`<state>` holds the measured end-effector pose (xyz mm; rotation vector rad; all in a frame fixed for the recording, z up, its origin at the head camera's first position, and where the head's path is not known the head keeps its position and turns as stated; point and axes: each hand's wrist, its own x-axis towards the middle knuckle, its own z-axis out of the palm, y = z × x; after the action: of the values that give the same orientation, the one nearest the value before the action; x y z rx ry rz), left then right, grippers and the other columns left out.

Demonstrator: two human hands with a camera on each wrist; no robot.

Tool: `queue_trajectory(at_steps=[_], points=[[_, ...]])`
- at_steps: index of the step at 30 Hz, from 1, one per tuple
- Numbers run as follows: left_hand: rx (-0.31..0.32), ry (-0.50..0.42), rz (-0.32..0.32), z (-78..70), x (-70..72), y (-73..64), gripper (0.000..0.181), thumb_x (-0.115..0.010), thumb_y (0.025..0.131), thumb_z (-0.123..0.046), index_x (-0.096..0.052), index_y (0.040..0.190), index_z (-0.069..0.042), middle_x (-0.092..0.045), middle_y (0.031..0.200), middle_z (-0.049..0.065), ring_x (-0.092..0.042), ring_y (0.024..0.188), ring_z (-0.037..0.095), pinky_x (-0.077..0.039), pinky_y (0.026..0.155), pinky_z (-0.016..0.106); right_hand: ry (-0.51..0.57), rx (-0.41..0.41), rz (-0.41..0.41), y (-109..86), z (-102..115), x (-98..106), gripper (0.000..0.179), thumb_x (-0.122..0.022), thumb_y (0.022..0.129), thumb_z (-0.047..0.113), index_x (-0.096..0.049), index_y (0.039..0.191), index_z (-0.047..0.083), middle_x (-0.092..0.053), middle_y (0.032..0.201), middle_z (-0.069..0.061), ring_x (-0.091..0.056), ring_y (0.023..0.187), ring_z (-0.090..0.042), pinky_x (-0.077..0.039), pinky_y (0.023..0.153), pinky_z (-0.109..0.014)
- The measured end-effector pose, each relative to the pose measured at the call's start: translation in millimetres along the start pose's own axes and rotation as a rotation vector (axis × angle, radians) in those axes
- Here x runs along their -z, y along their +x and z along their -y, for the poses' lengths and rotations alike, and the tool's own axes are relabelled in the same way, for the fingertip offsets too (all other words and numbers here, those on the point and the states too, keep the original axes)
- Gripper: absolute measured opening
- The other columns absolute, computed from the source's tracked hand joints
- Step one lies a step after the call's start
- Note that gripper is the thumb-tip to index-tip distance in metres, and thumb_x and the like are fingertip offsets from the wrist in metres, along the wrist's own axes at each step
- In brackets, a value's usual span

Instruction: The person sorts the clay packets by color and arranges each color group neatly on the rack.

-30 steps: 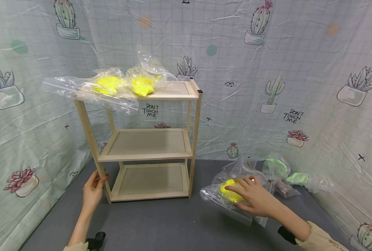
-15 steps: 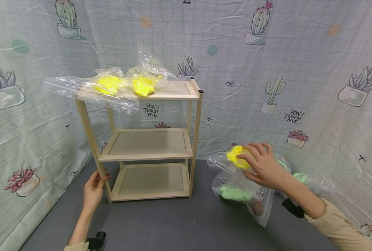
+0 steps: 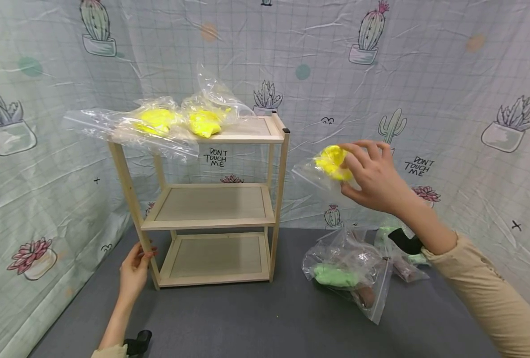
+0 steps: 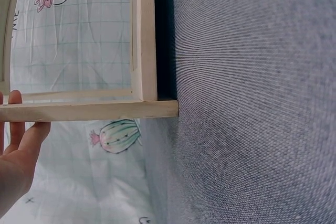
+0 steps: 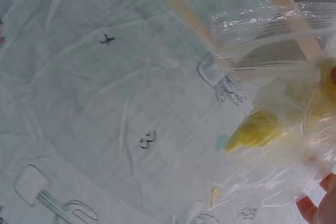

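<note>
My right hand (image 3: pixel 372 176) holds up a clear zip bag with a bright yellow lump (image 3: pixel 332 163) inside, well above the table and right of the wooden shelf. In the right wrist view the bag (image 5: pixel 273 66) hangs from the fingertips, its zip edge toward the shelf. My left hand (image 3: pixel 133 268) grips the front left post (image 3: pixel 128 194) of the three-tier shelf low down; the left wrist view shows the thumb and fingers on either side of the post (image 4: pixel 89 111). On the top tier lie two more clear bags with yellow lumps (image 3: pixel 157 122).
Clear bags with a green lump (image 3: pixel 336 276) and a brownish piece (image 3: pixel 366 296) lie on the dark table (image 3: pixel 229 318) at right, with more bags behind. The middle tier (image 3: pixel 213 205) and bottom tier (image 3: pixel 220 256) are bare. A cactus-print curtain (image 3: pixel 336 89) surrounds the table.
My right hand has lifted the yellow-lump bag up off the pile at right, uncovering the bag with the green lump. The left hand stays on the post.
</note>
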<state>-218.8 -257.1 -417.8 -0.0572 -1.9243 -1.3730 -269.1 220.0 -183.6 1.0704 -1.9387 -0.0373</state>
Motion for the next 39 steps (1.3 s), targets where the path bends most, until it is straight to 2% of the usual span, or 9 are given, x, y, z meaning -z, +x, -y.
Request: queue_trajectory(at_steps=[4, 8, 12, 15, 17, 25, 29, 34, 39], points=[[0.014, 0.001, -0.004, 3.9, 0.1, 1.6, 0.023, -0.050, 0.085, 0.006, -0.053, 0.108, 0.009, -0.057, 0.082, -0.022, -0.057, 0.074, -0.012, -0.041, 0.066, 0.004, -0.015, 0.001, -0.026, 26.4, -3.7, 7.3, 0.020, -0.055, 0.070, 0.013, -0.045, 0.083, 0.001, -0.047, 0.122, -0.020, -0.038, 0.106, -0.039, -0.022, 0.083, -0.056], [0.024, 0.018, -0.003, 17.2, 0.8, 3.8, 0.025, -0.050, 0.085, 0.005, -0.053, 0.110, 0.007, -0.056, 0.083, -0.022, -0.057, 0.074, -0.012, -0.041, 0.066, 0.004, -0.019, -0.004, -0.046, 52.3, -4.0, 12.6, 0.021, -0.054, 0.074, 0.013, -0.045, 0.087, 0.001, -0.047, 0.125, -0.018, -0.037, 0.108, -0.039, -0.021, 0.084, -0.056], [0.025, 0.037, 0.008, 26.0, 0.5, 4.5, 0.026, -0.050, 0.087, 0.001, -0.053, 0.113, 0.004, -0.055, 0.085, -0.024, -0.056, 0.076, -0.013, -0.041, 0.067, 0.004, -0.022, -0.024, -0.022, 76.6, -0.7, 15.8, 0.038, -0.052, 0.078, 0.016, -0.041, 0.112, 0.004, -0.046, 0.127, -0.014, -0.036, 0.111, -0.037, -0.019, 0.088, -0.056], [0.018, 0.047, 0.014, 27.7, 0.3, 4.2, 0.026, -0.050, 0.088, -0.001, -0.053, 0.113, 0.004, -0.055, 0.085, -0.024, -0.056, 0.076, -0.014, -0.042, 0.067, 0.004, -0.046, -0.046, 0.036, 94.1, 2.8, 17.3, 0.059, -0.052, 0.082, 0.019, -0.028, 0.134, 0.011, -0.043, 0.130, -0.011, -0.032, 0.115, -0.035, -0.016, 0.091, -0.056], [0.014, 0.049, 0.017, 28.1, 0.4, 4.0, 0.026, -0.050, 0.088, -0.002, -0.053, 0.113, 0.004, -0.055, 0.085, -0.024, -0.056, 0.077, -0.013, -0.042, 0.067, 0.005, -0.072, -0.048, 0.074, 105.5, 4.9, 17.5, 0.066, -0.051, 0.084, 0.020, -0.018, 0.141, 0.015, -0.039, 0.134, -0.008, -0.030, 0.118, -0.033, -0.014, 0.093, -0.056], [0.013, 0.038, 0.012, 25.9, 1.0, 4.3, 0.025, -0.050, 0.088, -0.001, -0.053, 0.112, 0.004, -0.056, 0.085, -0.023, -0.057, 0.076, -0.013, -0.042, 0.067, 0.005, -0.117, -0.022, 0.164, 144.1, 11.1, 12.7, 0.060, -0.034, 0.088, 0.007, -0.013, 0.143, 0.023, -0.025, 0.145, 0.003, -0.018, 0.131, -0.026, -0.009, 0.100, -0.054], [0.021, 0.034, 0.007, 26.2, 0.4, 4.5, 0.025, -0.050, 0.087, 0.000, -0.053, 0.112, 0.004, -0.056, 0.085, -0.023, -0.057, 0.076, -0.013, -0.042, 0.067, 0.005, -0.070, -0.021, 0.215, 158.1, 13.1, 4.1, 0.064, -0.029, 0.088, -0.004, -0.016, 0.142, 0.026, -0.026, 0.145, 0.005, -0.013, 0.136, -0.021, -0.010, 0.105, -0.051], [0.036, 0.033, -0.002, 28.3, -0.1, 5.2, 0.026, -0.050, 0.086, 0.003, -0.053, 0.112, 0.004, -0.056, 0.084, -0.023, -0.057, 0.075, -0.013, -0.042, 0.066, 0.004, -0.003, -0.022, 0.258, 165.0, 14.3, -10.2, 0.071, -0.035, 0.082, -0.015, -0.027, 0.138, 0.027, -0.031, 0.144, 0.007, -0.012, 0.138, -0.020, -0.015, 0.106, -0.051], [0.034, 0.044, -0.002, 26.6, 0.0, 4.4, 0.026, -0.050, 0.087, 0.001, -0.053, 0.112, 0.004, -0.055, 0.084, -0.024, -0.056, 0.075, -0.015, -0.042, 0.066, 0.004, -0.022, 0.002, 0.277, 162.3, 17.7, -21.0, 0.070, -0.037, 0.082, -0.015, -0.033, 0.135, 0.031, -0.027, 0.146, 0.004, -0.008, 0.138, -0.024, -0.018, 0.104, -0.053]])
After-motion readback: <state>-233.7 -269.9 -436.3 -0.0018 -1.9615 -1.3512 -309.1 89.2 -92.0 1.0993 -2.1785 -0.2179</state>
